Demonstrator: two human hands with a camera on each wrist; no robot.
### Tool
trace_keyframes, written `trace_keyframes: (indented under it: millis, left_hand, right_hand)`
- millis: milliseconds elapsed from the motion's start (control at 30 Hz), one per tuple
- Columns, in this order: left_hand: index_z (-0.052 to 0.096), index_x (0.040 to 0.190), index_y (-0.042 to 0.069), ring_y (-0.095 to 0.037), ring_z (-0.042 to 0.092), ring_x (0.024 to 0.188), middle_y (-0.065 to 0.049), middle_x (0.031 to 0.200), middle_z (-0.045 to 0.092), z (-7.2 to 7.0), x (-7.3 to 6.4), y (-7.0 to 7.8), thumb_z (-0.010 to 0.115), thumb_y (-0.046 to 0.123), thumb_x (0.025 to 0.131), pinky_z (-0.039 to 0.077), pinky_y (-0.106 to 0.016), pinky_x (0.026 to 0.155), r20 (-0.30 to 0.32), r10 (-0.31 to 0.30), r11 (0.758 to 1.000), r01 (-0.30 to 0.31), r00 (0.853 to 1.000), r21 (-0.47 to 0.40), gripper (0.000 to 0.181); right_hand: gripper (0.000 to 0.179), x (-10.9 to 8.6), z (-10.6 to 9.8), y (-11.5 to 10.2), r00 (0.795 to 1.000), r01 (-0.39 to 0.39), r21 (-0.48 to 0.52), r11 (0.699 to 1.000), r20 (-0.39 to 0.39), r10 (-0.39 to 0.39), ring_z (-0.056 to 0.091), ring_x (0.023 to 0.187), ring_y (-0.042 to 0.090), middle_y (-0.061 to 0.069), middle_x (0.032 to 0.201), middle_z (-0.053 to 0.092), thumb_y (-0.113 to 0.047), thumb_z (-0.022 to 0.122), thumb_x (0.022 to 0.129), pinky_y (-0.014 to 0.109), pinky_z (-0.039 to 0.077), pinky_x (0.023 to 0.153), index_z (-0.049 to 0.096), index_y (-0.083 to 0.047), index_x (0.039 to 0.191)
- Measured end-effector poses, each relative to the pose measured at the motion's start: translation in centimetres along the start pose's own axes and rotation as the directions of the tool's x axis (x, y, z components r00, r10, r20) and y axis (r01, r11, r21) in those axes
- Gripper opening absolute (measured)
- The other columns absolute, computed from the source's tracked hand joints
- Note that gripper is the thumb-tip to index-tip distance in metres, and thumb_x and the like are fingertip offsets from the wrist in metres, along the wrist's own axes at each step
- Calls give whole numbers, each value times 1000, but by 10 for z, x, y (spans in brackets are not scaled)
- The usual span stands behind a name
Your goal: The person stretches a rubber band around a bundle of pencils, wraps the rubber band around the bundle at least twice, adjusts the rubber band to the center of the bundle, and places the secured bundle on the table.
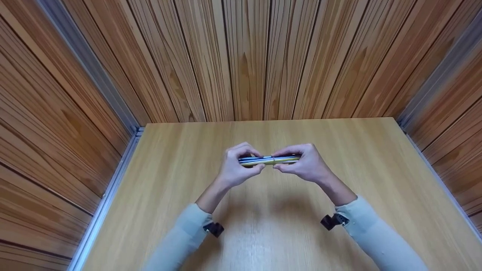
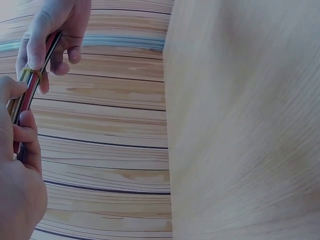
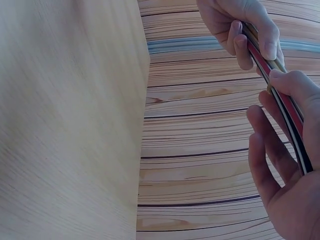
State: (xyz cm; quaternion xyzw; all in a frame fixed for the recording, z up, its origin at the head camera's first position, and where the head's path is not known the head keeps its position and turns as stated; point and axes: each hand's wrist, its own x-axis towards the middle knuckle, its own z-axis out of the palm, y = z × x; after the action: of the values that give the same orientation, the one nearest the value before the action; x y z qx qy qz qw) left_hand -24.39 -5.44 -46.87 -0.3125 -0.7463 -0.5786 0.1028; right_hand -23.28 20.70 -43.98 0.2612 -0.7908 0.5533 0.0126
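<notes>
Level above the table, a bundle of slim coloured pencils (image 1: 268, 160) spans both hands. Red, black and yellowish shafts show in the wrist views; their ends are hidden by the hands. A yellowish rubber band (image 2: 33, 72) goes around the bundle near its middle. My left hand (image 1: 238, 166) pinches one end between thumb and fingers. The other end is gripped by my right hand (image 1: 305, 164), its thumb close to the band. In the right wrist view, some fingers (image 3: 267, 150) of the right hand stand away from the pencils.
The wooden table (image 1: 263, 233) lies below the hands, with their shadows on it. Wood-plank walls (image 1: 248, 60) rise at the back and both sides. Grey metal rails (image 1: 109, 192) run along the table's sides. Small black cameras (image 1: 214, 229) sit at both sleeve cuffs.
</notes>
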Motion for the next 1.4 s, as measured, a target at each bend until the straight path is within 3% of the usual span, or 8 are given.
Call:
trace_keyframes:
  millis: [233, 500, 867, 1100, 1400]
  left_hand:
    - [83, 109, 0, -8, 69, 93, -18, 104, 79, -1, -1, -2, 91, 5, 92, 58, -22, 84, 1, -26, 999, 26, 1000, -47, 20]
    - [83, 106, 1, -7, 68, 91, -19, 102, 79, 1, 1, 4, 92, 5, 90, 56, -22, 81, -27, 2, 999, -3, 1000, -42, 19]
    - [82, 108, 1, -15, 72, 96, -18, 104, 80, 1, 1, 4, 91, 5, 92, 58, -24, 87, 15, 33, 999, -33, 999, -24, 18]
    - [83, 109, 1, -11, 71, 95, -18, 105, 81, -6, -2, -2, 92, 5, 91, 58, -23, 85, 17, 19, 1000, -18, 1000, -22, 20]
    - [83, 106, 0, -8, 69, 91, -19, 102, 78, -12, -4, -2, 94, 6, 89, 58, -21, 82, -5, -45, 999, 45, 999, -26, 21]
  right_hand:
    - [29, 0, -7, -4, 999, 47, -81, 996, 19, -46, 78, 93, 9, 16, 111, 86, -1, 94, 88, 22, 64, 81, 87, -6, 116]
    - [21, 3, -7, -15, 995, 96, -167, 981, 12, -95, 75, 84, 10, 11, 101, 86, 2, 92, 88, 21, 63, 77, 86, -6, 107]
    - [25, 5, 1, -9, 961, 276, -166, 947, 61, -270, 79, 85, 6, 15, 103, 88, 3, 92, 89, 15, 62, 73, 88, -3, 113]
    - [28, 3, -5, -1, 973, 229, -146, 962, 70, -221, 75, 90, 5, 13, 108, 87, -1, 92, 91, 16, 61, 77, 88, -7, 118]
    - [28, -7, -7, 6, 992, 125, -124, 984, -19, -128, 71, 83, 5, 17, 108, 86, 5, 88, 92, 17, 60, 71, 86, -2, 119]
